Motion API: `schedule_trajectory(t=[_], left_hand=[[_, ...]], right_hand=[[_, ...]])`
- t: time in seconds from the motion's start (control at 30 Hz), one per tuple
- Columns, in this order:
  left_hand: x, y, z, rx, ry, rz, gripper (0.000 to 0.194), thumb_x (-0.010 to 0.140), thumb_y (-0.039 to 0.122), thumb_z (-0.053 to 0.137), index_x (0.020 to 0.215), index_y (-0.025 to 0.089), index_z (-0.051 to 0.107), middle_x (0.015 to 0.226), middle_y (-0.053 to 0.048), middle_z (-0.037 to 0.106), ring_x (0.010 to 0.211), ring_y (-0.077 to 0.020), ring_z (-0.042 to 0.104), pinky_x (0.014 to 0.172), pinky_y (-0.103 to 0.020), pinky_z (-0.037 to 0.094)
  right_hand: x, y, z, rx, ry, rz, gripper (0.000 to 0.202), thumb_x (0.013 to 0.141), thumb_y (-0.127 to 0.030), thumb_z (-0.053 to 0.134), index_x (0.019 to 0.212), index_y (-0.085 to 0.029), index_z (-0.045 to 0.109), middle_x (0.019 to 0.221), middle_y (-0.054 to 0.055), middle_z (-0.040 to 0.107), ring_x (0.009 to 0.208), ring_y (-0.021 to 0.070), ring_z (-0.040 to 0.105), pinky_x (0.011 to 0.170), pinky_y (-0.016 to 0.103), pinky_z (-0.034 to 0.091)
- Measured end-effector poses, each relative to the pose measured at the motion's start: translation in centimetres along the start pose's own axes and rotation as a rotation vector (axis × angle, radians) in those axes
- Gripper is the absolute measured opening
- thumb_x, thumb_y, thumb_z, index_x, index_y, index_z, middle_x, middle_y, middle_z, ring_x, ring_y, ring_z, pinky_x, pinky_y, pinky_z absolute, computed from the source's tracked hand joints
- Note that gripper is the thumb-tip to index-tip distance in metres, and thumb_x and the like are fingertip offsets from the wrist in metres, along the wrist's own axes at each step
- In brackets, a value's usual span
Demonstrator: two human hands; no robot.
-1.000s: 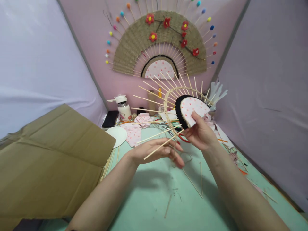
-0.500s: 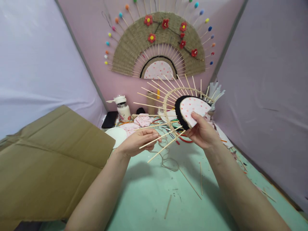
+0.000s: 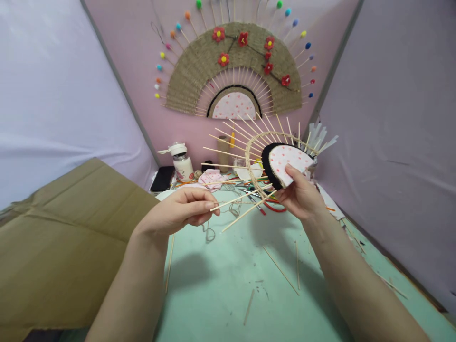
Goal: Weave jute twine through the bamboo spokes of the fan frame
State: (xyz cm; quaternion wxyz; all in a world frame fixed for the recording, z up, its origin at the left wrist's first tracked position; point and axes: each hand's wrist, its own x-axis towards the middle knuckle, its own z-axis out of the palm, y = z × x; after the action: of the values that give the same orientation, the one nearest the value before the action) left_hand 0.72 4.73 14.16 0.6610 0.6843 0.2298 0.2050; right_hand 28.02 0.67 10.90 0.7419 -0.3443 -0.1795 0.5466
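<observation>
My right hand (image 3: 299, 192) grips a half-made fan by its half-round base (image 3: 287, 161), white cloth with pink spots edged in black; the thumb lies on the cloth. Thin wooden sticks (image 3: 235, 151) spread out from the base, and a band of woven twine (image 3: 250, 154) runs across them. My left hand (image 3: 192, 207) is closed in a pinch beside the tip of a lower stick. A strand of twine (image 3: 233, 209) leads from its fingertips toward the band, with slack loops hanging below.
On the pink wall hangs a finished fan (image 3: 185, 71) with red flowers and coloured balls. Cardboard (image 3: 71, 237) leans at left. Behind the hands are a bottle (image 3: 183, 166), a phone (image 3: 162, 178), scissors (image 3: 276, 205) and spotted cloth (image 3: 213, 178). Loose sticks (image 3: 281, 270) lie on the green table.
My left hand has moved left and slightly up, away from the band, drawing the twine out. The fan in my right hand has shifted slightly to the right.
</observation>
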Motion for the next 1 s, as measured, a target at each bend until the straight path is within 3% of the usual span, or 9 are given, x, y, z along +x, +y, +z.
schedule_trajectory(t=[0.13, 0.33, 0.57, 0.77, 0.83, 1.0], left_hand=[[-1.5, 0.8, -0.8, 0.110, 0.021, 0.055, 0.022, 0.081, 0.035, 0.063, 0.075, 0.016, 0.069, 0.053, 0.001, 0.047, 0.048, -0.0070, 0.035, 0.044, -0.021, 0.026], [-2.5, 1.8, -0.5, 0.252, 0.056, 0.094, 0.023, 0.080, 0.036, 0.063, 0.070, 0.017, 0.070, 0.057, -0.001, 0.051, 0.052, -0.0083, 0.040, 0.048, -0.022, 0.032], [-2.8, 2.0, -0.8, 0.254, 0.061, 0.072, 0.027, 0.079, 0.038, 0.062, 0.061, 0.018, 0.067, 0.053, -0.001, 0.049, 0.050, -0.0095, 0.038, 0.047, -0.023, 0.030], [-2.6, 1.4, -1.0, 0.203, 0.041, 0.164, 0.028, 0.080, 0.041, 0.062, 0.063, 0.019, 0.069, 0.049, -0.001, 0.047, 0.049, -0.0107, 0.038, 0.047, -0.026, 0.029], [-2.5, 1.3, -1.0, 0.190, 0.000, 0.213, 0.026, 0.081, 0.039, 0.060, 0.069, 0.019, 0.071, 0.048, 0.000, 0.046, 0.047, -0.0101, 0.037, 0.046, -0.025, 0.030], [-2.5, 1.8, -1.2, 0.318, -0.235, 0.235, 0.022, 0.085, 0.031, 0.057, 0.083, 0.018, 0.074, 0.050, -0.001, 0.051, 0.047, -0.0106, 0.044, 0.048, -0.024, 0.037]], right_hand=[[0.2, 0.1, -0.2, -0.008, -0.007, -0.004, 0.015, 0.076, -0.020, 0.067, 0.089, -0.022, 0.059, 0.070, -0.006, 0.069, 0.051, 0.0081, 0.062, 0.034, 0.013, 0.046], [0.2, 0.3, -0.1, -0.001, 0.024, 0.012, 0.010, 0.079, -0.019, 0.063, 0.088, -0.021, 0.061, 0.069, -0.006, 0.070, 0.050, 0.0080, 0.062, 0.035, 0.013, 0.047], [0.3, 0.2, -0.1, -0.001, 0.018, 0.020, 0.010, 0.079, -0.019, 0.064, 0.088, -0.021, 0.061, 0.068, -0.006, 0.070, 0.049, 0.0079, 0.062, 0.033, 0.012, 0.046], [0.2, 0.3, 0.0, 0.028, 0.029, 0.047, 0.005, 0.082, -0.017, 0.061, 0.085, -0.020, 0.061, 0.064, -0.006, 0.069, 0.046, 0.0076, 0.060, 0.032, 0.013, 0.044], [0.2, 0.3, 0.1, 0.037, 0.040, 0.057, 0.004, 0.082, -0.016, 0.059, 0.083, -0.019, 0.061, 0.062, -0.006, 0.068, 0.044, 0.0074, 0.059, 0.031, 0.013, 0.044], [0.3, 0.4, 0.1, 0.041, 0.050, 0.052, 0.006, 0.083, -0.016, 0.057, 0.085, -0.018, 0.062, 0.062, -0.004, 0.070, 0.044, 0.0084, 0.060, 0.030, 0.014, 0.044]])
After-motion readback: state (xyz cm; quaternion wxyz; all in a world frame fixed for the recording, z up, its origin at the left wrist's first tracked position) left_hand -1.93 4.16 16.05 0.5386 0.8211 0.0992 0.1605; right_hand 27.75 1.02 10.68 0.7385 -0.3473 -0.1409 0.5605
